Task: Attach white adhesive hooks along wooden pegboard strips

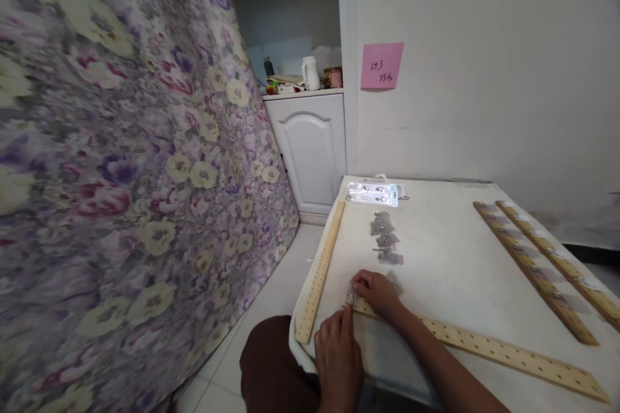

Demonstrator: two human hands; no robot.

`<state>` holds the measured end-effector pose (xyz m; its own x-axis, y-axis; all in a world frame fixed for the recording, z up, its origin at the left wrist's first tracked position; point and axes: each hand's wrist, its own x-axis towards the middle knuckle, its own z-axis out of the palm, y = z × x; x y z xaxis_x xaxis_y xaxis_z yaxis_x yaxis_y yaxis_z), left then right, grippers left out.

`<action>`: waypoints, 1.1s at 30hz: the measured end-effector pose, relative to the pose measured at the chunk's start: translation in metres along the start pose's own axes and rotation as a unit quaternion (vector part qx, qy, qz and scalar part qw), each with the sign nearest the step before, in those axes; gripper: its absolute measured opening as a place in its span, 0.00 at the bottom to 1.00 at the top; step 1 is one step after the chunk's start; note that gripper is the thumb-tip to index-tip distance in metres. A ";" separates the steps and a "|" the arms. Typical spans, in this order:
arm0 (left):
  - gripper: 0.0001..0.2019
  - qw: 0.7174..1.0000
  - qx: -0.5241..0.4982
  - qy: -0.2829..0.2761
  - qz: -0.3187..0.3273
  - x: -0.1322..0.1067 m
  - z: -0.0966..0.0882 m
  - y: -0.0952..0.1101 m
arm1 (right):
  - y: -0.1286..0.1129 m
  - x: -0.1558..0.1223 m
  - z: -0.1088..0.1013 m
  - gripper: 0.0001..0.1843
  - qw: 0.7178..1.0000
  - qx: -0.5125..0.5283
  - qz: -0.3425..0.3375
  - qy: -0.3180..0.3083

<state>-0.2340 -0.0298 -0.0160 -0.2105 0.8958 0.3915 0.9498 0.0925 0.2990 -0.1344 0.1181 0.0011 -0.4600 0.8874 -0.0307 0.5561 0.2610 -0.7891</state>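
Note:
My left hand (338, 353) rests at the near left corner of the white table (450, 271), its fingers pinching a small clear packet at the end of a perforated wooden strip (489, 348). My right hand (375, 292) is curled over that same strip end, fingers pressed on it. Just beyond my hands lies a row of several small clear packets (385, 237) holding metal bits. A larger clear blister pack (372, 193) lies at the table's far left edge.
Another perforated wooden strip (320, 271) lies along the table's left edge. Two more strips (542, 264) with clips lie at the right. A flowered mattress (121, 174) leans at the left. A white cabinet (310, 148) and a pink note (382, 65) on the wall are behind.

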 end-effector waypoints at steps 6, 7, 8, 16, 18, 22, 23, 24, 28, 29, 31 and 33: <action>0.30 1.000 0.011 0.011 0.012 0.000 0.001 -0.001 | -0.001 -0.003 -0.001 0.11 1.000 0.013 -0.015 -0.004; 0.30 1.000 0.011 0.009 0.008 0.000 0.002 -0.001 | -0.001 -0.004 -0.001 0.11 1.000 0.014 -0.017 -0.006; 0.30 1.000 0.010 0.007 0.004 0.000 0.002 -0.001 | -0.001 -0.004 -0.001 0.11 1.000 0.015 -0.016 -0.008; 0.29 1.000 0.005 0.005 0.010 0.000 0.001 -0.002 | -0.003 -0.004 -0.002 0.11 1.000 0.019 -0.004 -0.013; 0.29 1.000 0.015 0.005 0.010 0.001 0.000 -0.002 | -0.002 -0.003 -0.001 0.11 0.999 0.034 0.001 -0.018; 0.29 1.000 0.021 0.004 0.014 0.001 0.000 -0.002 | 0.002 0.001 0.001 0.13 0.997 0.073 0.010 -0.020; 0.29 1.000 0.019 0.002 0.012 0.001 0.001 -0.002 | 0.003 0.001 0.002 0.14 0.997 0.080 0.012 -0.020; 0.29 1.000 0.016 0.001 0.010 0.001 0.001 -0.002 | 0.003 0.002 0.003 0.15 0.996 0.085 0.013 -0.020; 0.30 1.000 0.000 -0.007 0.003 0.000 0.003 -0.003 | 0.005 0.000 0.004 0.16 0.996 0.086 0.012 -0.001; 0.30 1.000 -0.004 -0.008 0.003 0.000 0.003 -0.003 | 0.005 -0.001 0.003 0.16 0.996 0.083 0.008 0.006; 0.30 1.000 -0.010 -0.004 0.005 -0.001 0.004 -0.004 | 0.004 -0.003 0.003 0.14 0.997 0.074 -0.003 0.019; 0.29 1.000 -0.012 0.005 0.010 -0.001 0.003 -0.004 | 0.003 -0.004 0.002 0.12 0.998 0.062 -0.014 0.029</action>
<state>-0.2366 -0.0295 -0.0204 -0.1945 0.8926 0.4067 0.9477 0.0640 0.3128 -0.1322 0.1150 -0.0025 -0.4311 0.9019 0.0261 0.4518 0.2408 -0.8590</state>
